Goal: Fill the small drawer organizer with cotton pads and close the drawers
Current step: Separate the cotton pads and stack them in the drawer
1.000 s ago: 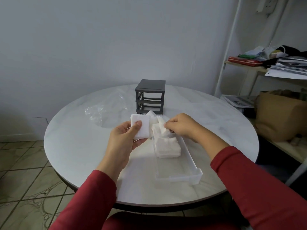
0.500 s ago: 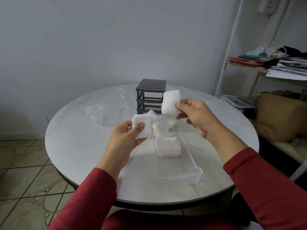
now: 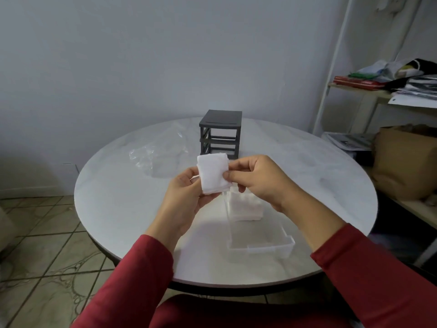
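A small stack of white cotton pads (image 3: pixel 213 175) is held up over the round table, between both hands. My left hand (image 3: pixel 183 201) supports the stack from the left and below; my right hand (image 3: pixel 256 179) pinches its right edge with thumb and fingers. Below them a clear plastic drawer (image 3: pixel 262 248) lies on the table, with a pile of cotton pads (image 3: pixel 247 208) in its far half and its near half bare. The dark grey organizer frame (image 3: pixel 220 134) stands behind, its slots without drawers.
A crumpled clear plastic bag (image 3: pixel 157 153) lies left of the frame on the white marble table (image 3: pixel 118 202). To the right stands a white shelf unit (image 3: pixel 335 86) with papers and clothes, and a brown paper bag (image 3: pixel 406 162). Tiled floor lies at the left.
My right hand lifted a pad out of the drawer, raised it, then brought it left onto the pads in my left hand. Both hands now meet on one stack.
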